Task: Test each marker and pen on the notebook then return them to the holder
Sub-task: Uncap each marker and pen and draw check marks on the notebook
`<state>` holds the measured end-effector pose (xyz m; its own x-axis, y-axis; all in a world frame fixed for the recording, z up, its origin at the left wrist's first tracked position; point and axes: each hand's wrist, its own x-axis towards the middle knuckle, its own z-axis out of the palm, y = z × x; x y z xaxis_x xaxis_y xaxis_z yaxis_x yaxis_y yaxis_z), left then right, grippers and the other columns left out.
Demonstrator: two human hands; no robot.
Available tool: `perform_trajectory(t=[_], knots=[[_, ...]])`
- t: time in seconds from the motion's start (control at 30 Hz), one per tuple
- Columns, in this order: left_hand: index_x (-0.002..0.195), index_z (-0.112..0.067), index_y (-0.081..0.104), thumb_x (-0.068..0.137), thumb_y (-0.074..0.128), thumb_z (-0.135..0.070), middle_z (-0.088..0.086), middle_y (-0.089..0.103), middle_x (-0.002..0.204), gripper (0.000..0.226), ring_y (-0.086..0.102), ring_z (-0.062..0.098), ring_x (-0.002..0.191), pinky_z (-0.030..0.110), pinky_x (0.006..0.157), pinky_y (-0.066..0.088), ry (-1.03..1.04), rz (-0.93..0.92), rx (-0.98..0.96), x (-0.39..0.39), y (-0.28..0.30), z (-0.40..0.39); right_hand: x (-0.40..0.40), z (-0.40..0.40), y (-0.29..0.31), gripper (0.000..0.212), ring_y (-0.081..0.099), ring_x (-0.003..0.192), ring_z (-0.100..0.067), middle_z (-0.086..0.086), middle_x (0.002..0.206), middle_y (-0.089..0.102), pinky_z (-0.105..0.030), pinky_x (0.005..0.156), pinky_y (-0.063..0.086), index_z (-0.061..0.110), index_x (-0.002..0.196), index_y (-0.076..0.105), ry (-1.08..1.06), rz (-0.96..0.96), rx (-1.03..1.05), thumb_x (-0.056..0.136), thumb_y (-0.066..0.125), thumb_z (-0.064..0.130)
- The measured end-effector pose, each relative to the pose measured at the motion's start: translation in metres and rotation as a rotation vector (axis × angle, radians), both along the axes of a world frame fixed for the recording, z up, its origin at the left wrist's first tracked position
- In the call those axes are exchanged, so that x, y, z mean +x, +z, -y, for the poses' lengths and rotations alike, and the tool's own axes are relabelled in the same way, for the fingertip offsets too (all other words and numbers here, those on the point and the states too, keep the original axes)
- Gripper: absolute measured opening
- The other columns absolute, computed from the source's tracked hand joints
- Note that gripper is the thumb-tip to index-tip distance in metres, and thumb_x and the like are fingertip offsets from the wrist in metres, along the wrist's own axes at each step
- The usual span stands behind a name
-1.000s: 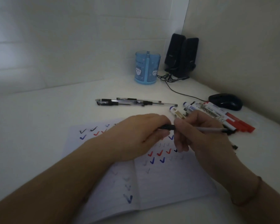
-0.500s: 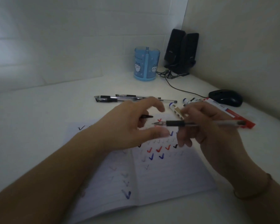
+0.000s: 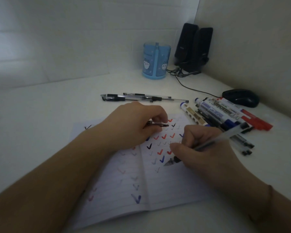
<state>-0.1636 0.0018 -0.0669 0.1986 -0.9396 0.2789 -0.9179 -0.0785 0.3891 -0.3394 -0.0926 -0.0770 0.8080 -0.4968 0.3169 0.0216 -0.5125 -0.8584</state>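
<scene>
Head view: right hand [image 3: 203, 148] grips a clear pen [image 3: 225, 136] in writing hold over the open notebook [image 3: 158, 190]. Pen's long axis runs diagonal, tip [image 3: 170, 163] pointing down-left at the right page, tail up-right toward the marker pile [image 3: 225, 113]. Tip blurred; can't tell if it touches paper. Mid-barrel hidden in fingers. Left hand [image 3: 134, 126] rests on notebook, pinching the black cap [image 3: 159, 124], lying roughly horizontal. Blue holder [image 3: 156, 61] stands upright at the back, well apart.

Lined paper notebook [image 3: 166, 187], clear plastic pen [image 3: 225, 137], translucent blue plastic holder [image 3: 155, 62]
</scene>
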Motion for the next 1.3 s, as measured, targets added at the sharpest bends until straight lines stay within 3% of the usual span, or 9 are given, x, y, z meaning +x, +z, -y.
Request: perform_trajectory(t=[0.07, 0.23, 0.4, 0.63, 0.73, 0.83, 0.97, 1.03, 1.3], knots=[[0.110, -0.040, 0.057, 0.087, 0.064, -0.034, -0.022, 0.067, 0.099, 0.025, 0.061, 0.002, 0.093, 0.034, 0.084, 0.051, 0.012, -0.003, 0.005, -0.001, 0.000, 0.001, 0.000, 0.001, -0.003, 0.032, 0.044, 0.046, -0.031, -0.017, 0.048, 0.047, -0.027, 0.045, 0.041, 0.004, 0.053, 0.047, 0.008, -0.019, -0.033, 0.072, 0.070, 0.016], [0.104, -0.038, 0.058, 0.085, 0.066, -0.036, -0.021, 0.068, 0.098, 0.021, 0.061, 0.002, 0.093, 0.035, 0.084, 0.051, 0.024, 0.006, -0.001, -0.002, 0.000, 0.001, 0.001, 0.000, -0.004, 0.032, 0.034, 0.043, -0.009, -0.015, 0.049, 0.042, -0.023, 0.044, 0.035, 0.011, 0.051, 0.042, 0.027, -0.047, -0.067, 0.071, 0.066, 0.016], [0.102, -0.038, 0.058, 0.085, 0.067, -0.035, -0.022, 0.068, 0.098, 0.019, 0.061, 0.001, 0.092, 0.035, 0.084, 0.051, 0.031, -0.002, 0.009, -0.003, 0.002, 0.000, 0.001, 0.000, -0.003, 0.033, 0.033, 0.043, -0.008, -0.014, 0.049, 0.040, -0.022, 0.044, 0.033, 0.019, 0.048, 0.040, 0.048, -0.061, -0.091, 0.069, 0.064, 0.012], [0.104, -0.038, 0.059, 0.087, 0.063, -0.033, -0.025, 0.063, 0.093, 0.018, 0.058, 0.000, 0.091, 0.034, 0.084, 0.050, 0.018, -0.009, 0.040, -0.005, 0.003, -0.001, 0.001, 0.000, -0.002, 0.034, 0.042, 0.048, -0.034, -0.016, 0.048, 0.039, -0.049, 0.047, 0.044, 0.010, 0.051, 0.039, 0.012, -0.019, -0.040, 0.073, 0.067, 0.010], [0.107, -0.039, 0.057, 0.087, 0.064, -0.031, -0.021, 0.068, 0.098, 0.022, 0.060, 0.000, 0.090, 0.030, 0.083, 0.050, 0.013, -0.022, 0.039, -0.003, 0.004, 0.000, 0.000, 0.003, 0.007, 0.034, 0.047, 0.042, -0.027, -0.008, 0.046, 0.050, -0.036, 0.041, 0.046, 0.009, 0.059, 0.050, -0.030, 0.010, 0.107, 0.074, 0.075, 0.027], [0.111, -0.030, 0.059, 0.086, 0.067, -0.022, -0.020, 0.069, 0.087, 0.027, 0.062, -0.007, 0.078, 0.008, 0.075, 0.046, 0.046, -0.188, -0.007, -0.002, 0.005, 0.003, -0.005, 0.015, 0.021, 0.025, 0.040, 0.041, -0.012, 0.001, 0.048, 0.052, -0.021, 0.039, 0.035, 0.011, 0.067, 0.054, -0.079, 0.124, 0.301, 0.070, 0.069, 0.030], [0.092, -0.025, 0.061, 0.083, 0.070, -0.013, -0.009, 0.073, 0.080, 0.017, 0.069, 0.001, 0.070, 0.026, 0.069, 0.059, 0.062, -0.422, -0.098, -0.007, 0.008, 0.004, -0.009, 0.026, 0.024, 0.007, 0.048, 0.044, -0.021, -0.005, 0.054, 0.058, -0.022, 0.039, 0.032, 0.013, 0.072, 0.061, -0.056, 0.235, 0.480, 0.076, 0.056, 0.013], [0.088, -0.025, 0.060, 0.084, 0.069, -0.012, -0.007, 0.073, 0.078, 0.016, 0.070, 0.004, 0.069, 0.031, 0.067, 0.060, 0.056, -0.467, -0.127, -0.009, 0.009, 0.004, -0.008, 0.026, 0.022, 0.012, 0.049, 0.042, -0.023, -0.009, 0.053, 0.059, -0.021, 0.038, 0.032, 0.011, 0.074, 0.059, -0.070, 0.221, 0.490, 0.071, 0.048, 0.012], [0.087, -0.030, 0.058, 0.084, 0.068, -0.014, -0.011, 0.069, 0.076, 0.019, 0.067, 0.003, 0.069, 0.022, 0.065, 0.056, -0.010, -0.398, -0.169, -0.015, 0.013, 0.002, -0.007, 0.025, 0.021, 0.005, 0.053, 0.043, -0.025, -0.014, 0.064, 0.066, -0.022, 0.039, 0.033, 0.011, 0.073, 0.058, -0.033, 0.183, 0.481, 0.072, 0.053, 0.010]])
